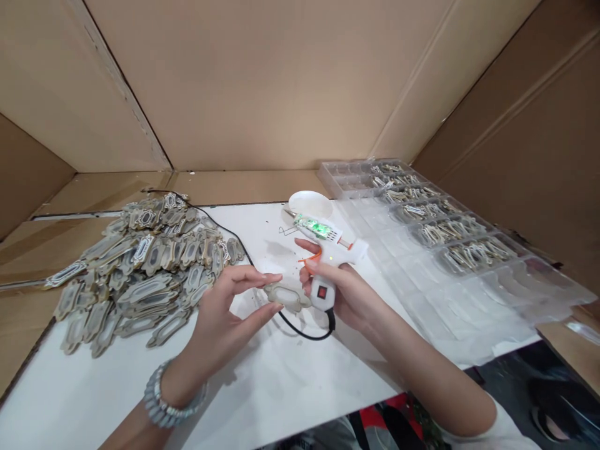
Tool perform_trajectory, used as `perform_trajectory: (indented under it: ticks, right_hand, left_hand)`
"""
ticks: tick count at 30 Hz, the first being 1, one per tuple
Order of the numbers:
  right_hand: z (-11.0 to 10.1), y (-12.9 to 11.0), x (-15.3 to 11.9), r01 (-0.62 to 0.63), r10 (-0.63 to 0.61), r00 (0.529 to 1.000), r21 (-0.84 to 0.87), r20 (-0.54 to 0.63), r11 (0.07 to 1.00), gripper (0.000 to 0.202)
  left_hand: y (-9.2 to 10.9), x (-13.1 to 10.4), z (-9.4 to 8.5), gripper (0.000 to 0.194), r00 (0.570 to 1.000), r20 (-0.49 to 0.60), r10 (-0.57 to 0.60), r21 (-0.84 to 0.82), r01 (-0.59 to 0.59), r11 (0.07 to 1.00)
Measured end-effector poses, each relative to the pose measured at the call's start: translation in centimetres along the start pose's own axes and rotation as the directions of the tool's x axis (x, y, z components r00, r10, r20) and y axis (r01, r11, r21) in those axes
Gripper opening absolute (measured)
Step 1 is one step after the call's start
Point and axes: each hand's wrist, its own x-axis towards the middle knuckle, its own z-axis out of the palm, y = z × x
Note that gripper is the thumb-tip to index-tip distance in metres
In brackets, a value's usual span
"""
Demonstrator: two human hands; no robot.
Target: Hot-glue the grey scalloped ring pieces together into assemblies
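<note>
Between the thumb and fingers of my left hand (239,303) is a flat, ornate frame-shaped plate (287,296), pinched at its left end. My right hand (340,287) is wrapped round the handle of a white hot glue gun (344,251) with an orange trigger. A green light glows in its barrel, and the nozzle points away to the upper left. The plate's right end lies close to the gun's handle; whether they touch I cannot tell. From the handle a black cord (309,337) loops down and passes behind the plate.
On the left lies a large heap of similar frame plates (145,294). A white round dish (310,204) stands beyond the glue gun. At right, a clear plastic compartment box (347,172) holds many small metallic pieces (450,232). Cardboard walls (272,87) enclose the white table (70,387).
</note>
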Motion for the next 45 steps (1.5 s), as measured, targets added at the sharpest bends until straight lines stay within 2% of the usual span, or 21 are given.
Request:
perform_trajectory:
  ticks: [4, 6, 11, 18, 23, 27, 31, 33, 37, 41, 45]
  right_hand:
    - [0.4, 0.0, 0.0, -0.167, 0.156, 0.983, 0.128, 0.092, 0.978, 0.043]
    - [0.6, 0.0, -0.1, -0.194, 0.176, 0.977, 0.159, 0.119, 0.968, 0.048]
    - [0.7, 0.0, -0.4, -0.164, 0.145, 0.982, 0.159, 0.122, 0.974, 0.058]
    - [0.5, -0.2, -0.3, -0.132, 0.123, 0.989, 0.113, 0.082, 0.985, 0.055]
    - [0.2, 0.3, 0.1, -0.118, 0.112, 0.989, 0.068, 0.094, 0.991, 0.051]
    - [0.1, 0.5, 0.2, -0.092, 0.088, 0.993, 0.05, 0.081, 0.995, 0.051]
    - [0.3, 0.6, 0.2, -0.055, 0.054, 0.998, 0.047, 0.033, 0.997, 0.048]
    - [0.4, 0.8, 0.2, -0.035, 0.035, 0.999, 0.052, 0.003, 0.998, 0.043]
    - [0.6, 1.5, 0.3, 0.028, -0.025, 0.999, 0.07, -0.042, 0.997, 0.041]
    - [0.8, 1.9, 0.2, 0.039, -0.036, 0.998, 0.066, -0.046, 0.997, 0.035]
    - [1.0, 2.0, 0.0, 0.049, -0.044, 0.998, 0.087, -0.055, 0.995, 0.041]
  left_hand:
    - [0.3, 0.3, 0.3, 0.034, 0.999, 0.033, 0.0, 0.024, -0.001, 1.0]
    - [0.4, 0.4, 0.5, 0.031, 1.0, 0.008, -0.005, 0.06, 0.004, 0.998]
    - [0.4, 0.4, 0.5, 0.028, 1.0, -0.02, 0.014, 0.145, -0.011, 0.989]
    - [0.4, 0.8, 0.5, 0.041, 1.0, 0.01, -0.003, 0.214, 0.001, 0.977]
    - [0.6, 0.9, 0.8, 0.044, 0.999, -0.041, -0.026, 0.243, 0.035, 0.969]
    - [0.8, 0.8, 0.9, 0.036, 0.998, -0.049, -0.033, 0.294, 0.046, 0.955]
    - [0.8, 0.5, 1.2, 0.028, 0.987, -0.153, -0.042, 0.331, 0.091, 0.939]
    - [0.7, 0.3, 1.6, 0.032, 0.983, -0.181, 0.0, 0.369, 0.067, 0.927]
    - [0.6, -0.1, 2.9, 0.043, 0.983, -0.148, 0.113, 0.459, -0.033, 0.888]
    - [0.4, -0.6, 3.9, 0.046, 0.985, -0.154, 0.082, 0.413, -0.011, 0.91]
    - [0.2, -1.1, 4.4, 0.044, 0.98, -0.194, 0.049, 0.341, 0.021, 0.94]
